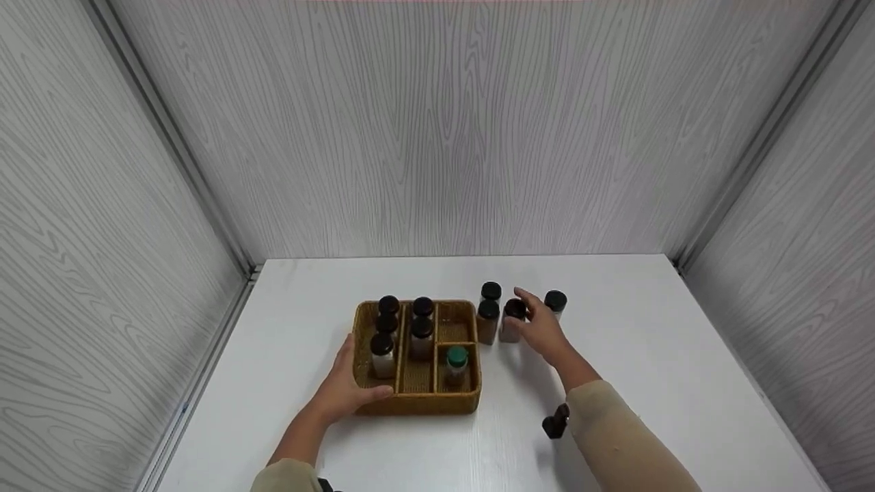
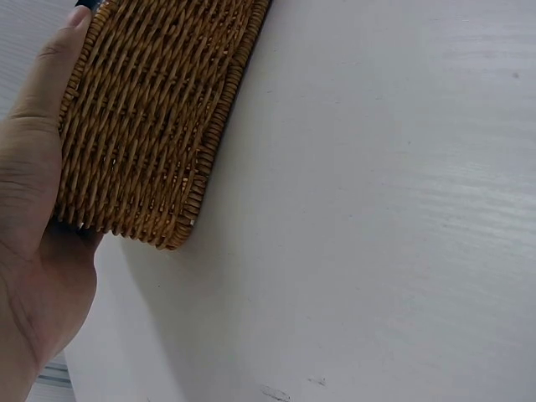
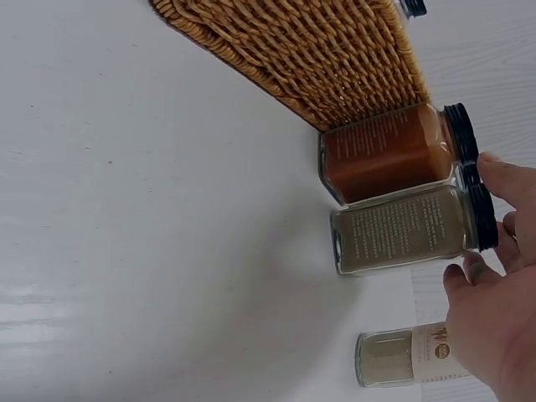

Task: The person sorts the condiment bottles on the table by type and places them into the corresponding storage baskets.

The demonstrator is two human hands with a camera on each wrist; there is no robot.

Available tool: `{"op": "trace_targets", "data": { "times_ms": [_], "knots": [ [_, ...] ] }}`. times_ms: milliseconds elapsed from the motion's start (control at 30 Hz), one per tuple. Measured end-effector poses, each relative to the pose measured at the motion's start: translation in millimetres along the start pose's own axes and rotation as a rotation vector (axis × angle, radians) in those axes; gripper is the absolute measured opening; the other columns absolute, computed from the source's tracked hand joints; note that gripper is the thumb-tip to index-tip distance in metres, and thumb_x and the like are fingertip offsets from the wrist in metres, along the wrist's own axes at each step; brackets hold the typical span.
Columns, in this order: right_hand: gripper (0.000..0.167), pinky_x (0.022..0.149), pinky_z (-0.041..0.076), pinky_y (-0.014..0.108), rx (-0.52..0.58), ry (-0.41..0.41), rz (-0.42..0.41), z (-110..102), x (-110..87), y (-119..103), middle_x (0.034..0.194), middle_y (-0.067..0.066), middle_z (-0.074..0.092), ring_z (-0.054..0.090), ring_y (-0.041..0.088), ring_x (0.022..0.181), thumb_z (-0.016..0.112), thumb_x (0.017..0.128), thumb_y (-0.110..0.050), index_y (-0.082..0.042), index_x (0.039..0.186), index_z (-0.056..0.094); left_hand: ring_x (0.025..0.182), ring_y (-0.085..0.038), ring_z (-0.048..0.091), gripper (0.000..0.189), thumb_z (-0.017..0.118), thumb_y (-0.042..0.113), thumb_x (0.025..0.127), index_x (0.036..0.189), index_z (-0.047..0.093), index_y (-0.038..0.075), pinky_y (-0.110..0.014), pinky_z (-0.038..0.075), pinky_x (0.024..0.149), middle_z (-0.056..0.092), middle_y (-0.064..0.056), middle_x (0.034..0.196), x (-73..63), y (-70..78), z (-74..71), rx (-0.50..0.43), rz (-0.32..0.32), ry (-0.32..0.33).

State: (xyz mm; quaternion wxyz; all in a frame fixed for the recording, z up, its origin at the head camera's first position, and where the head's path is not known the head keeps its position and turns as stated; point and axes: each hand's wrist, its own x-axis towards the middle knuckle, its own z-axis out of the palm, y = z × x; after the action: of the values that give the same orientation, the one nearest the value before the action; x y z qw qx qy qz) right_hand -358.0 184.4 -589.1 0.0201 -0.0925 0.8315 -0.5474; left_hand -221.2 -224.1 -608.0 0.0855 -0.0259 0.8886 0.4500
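A brown woven basket (image 1: pixel 418 404) with several compartments stands on the white table. My left hand (image 1: pixel 342 386) holds its near left corner, thumb along the front wall and fingers along the left side; in the left wrist view the palm lies against the wicker (image 2: pixel 142 126). My right hand (image 1: pixel 543 335) reaches over a black-capped spice jar (image 1: pixel 510 333), its thumb and fingers around the cap. In the right wrist view this square glass jar (image 3: pixel 402 230) contains greyish-brown powder and stands upright beside a jar of reddish-brown powder (image 3: pixel 381 155).
Black-capped jars (image 1: pixel 383 362) stand in the left and middle compartments, and a green-capped jar (image 1: pixel 456 369) in the front right one. Another black-capped jar (image 1: pixel 490 292) stands behind the reddish-brown one. Right of my right hand is a jar (image 1: pixel 556 301). Grey panels (image 1: pixel 437 137) enclose the table.
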Motion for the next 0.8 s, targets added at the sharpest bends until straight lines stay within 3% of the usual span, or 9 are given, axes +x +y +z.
{"op": "trace_targets", "data": {
  "times_ms": [267, 433, 800],
  "knots": [
    [0.062, 0.127, 0.044, 0.054, -0.016, -0.063, 0.097, -2.0, 7.0, 3.2, 0.169, 0.028, 0.043, 0.038, 0.048, 0.160, 0.072, 0.104, -0.006, -0.004, 0.161, 0.048, 0.170, -0.047, 0.008, 0.150, 0.093, 0.064, 0.077, 0.175, -0.011, 0.020, -0.068, 0.024, 0.133, -0.006, -0.015, 0.185, -0.7, 0.5, 0.7, 0.006, -0.003, -0.011],
    [0.053, 0.121, 0.050, 0.053, -0.071, -0.051, 0.080, -5.1, 7.8, 3.5, 0.161, 0.029, 0.054, 0.047, 0.047, 0.155, 0.071, 0.103, -0.003, -0.005, 0.154, 0.056, 0.170, -0.047, 0.008, 0.150, 0.094, 0.062, 0.077, 0.176, -0.011, 0.021, -0.067, 0.025, 0.133, -0.006, -0.014, 0.185, -0.4, 1.2, 1.4, -0.002, -0.013, -0.006],
    [0.050, 0.114, 0.056, 0.050, -0.168, -0.053, 0.037, -8.8, 9.3, 5.4, 0.155, 0.028, 0.060, 0.056, 0.047, 0.148, 0.075, 0.101, -0.004, -0.007, 0.149, 0.062, 0.171, -0.044, 0.006, 0.152, 0.095, 0.064, 0.074, 0.176, -0.009, 0.019, -0.065, 0.023, 0.135, -0.006, -0.014, 0.185, 1.0, 0.0, 1.7, 0.000, -0.002, 0.001]
  ]
}}
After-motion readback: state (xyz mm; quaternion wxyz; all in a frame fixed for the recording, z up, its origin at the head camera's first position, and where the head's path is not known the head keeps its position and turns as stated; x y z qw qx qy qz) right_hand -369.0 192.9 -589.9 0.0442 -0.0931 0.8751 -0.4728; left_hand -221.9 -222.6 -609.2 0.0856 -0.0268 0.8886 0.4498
